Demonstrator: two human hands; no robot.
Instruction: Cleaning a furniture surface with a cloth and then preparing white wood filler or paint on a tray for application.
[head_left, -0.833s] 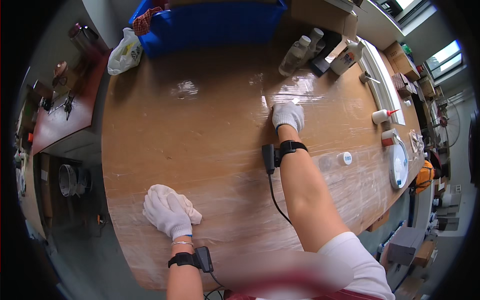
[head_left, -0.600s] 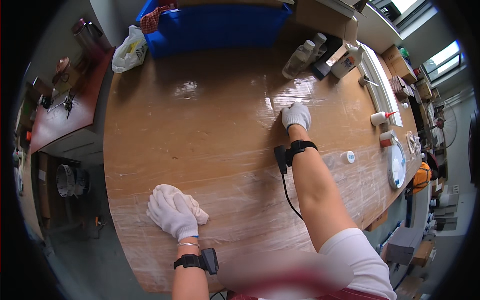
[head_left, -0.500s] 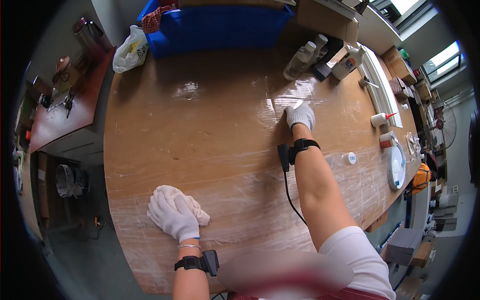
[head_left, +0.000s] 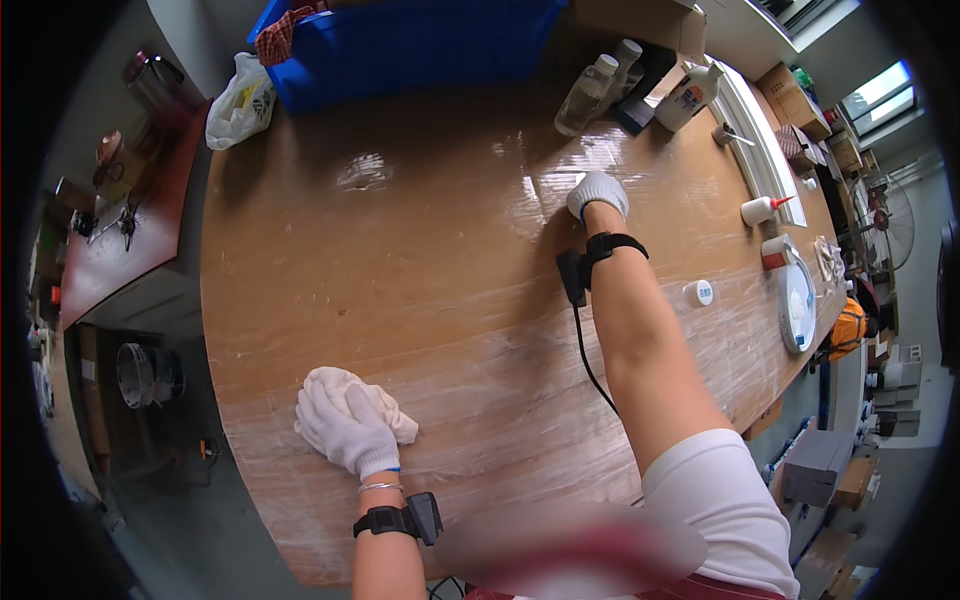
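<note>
My left hand point(head_left: 348, 432), in a white knit glove, lies over a bunched white cloth point(head_left: 390, 408) on the near left of the table. Its fingers reach along the cloth, with folds of it between thumb and fingers. My right hand point(head_left: 598, 196), gloved too, is stretched far out over the table point(head_left: 420, 290). It looks closed, its knuckles hiding the fingers and anything in them. Clear film with whitish streaks covers much of the brown tabletop, wrinkled and glossy near the right hand.
A blue bin point(head_left: 410, 55) and a white plastic bag point(head_left: 240, 105) stand at the back. Clear bottles point(head_left: 585, 98) and a white jug point(head_left: 690, 97) are back right. Along the right lie a red-tipped glue bottle point(head_left: 762, 210), a white lid point(head_left: 797, 308) and a small white-capped jar point(head_left: 702, 293).
My right hand has turned so that its fingers are hidden, and a small white tip beside them no longer shows. The left hand stays on the cloth. The view has shifted slightly.
</note>
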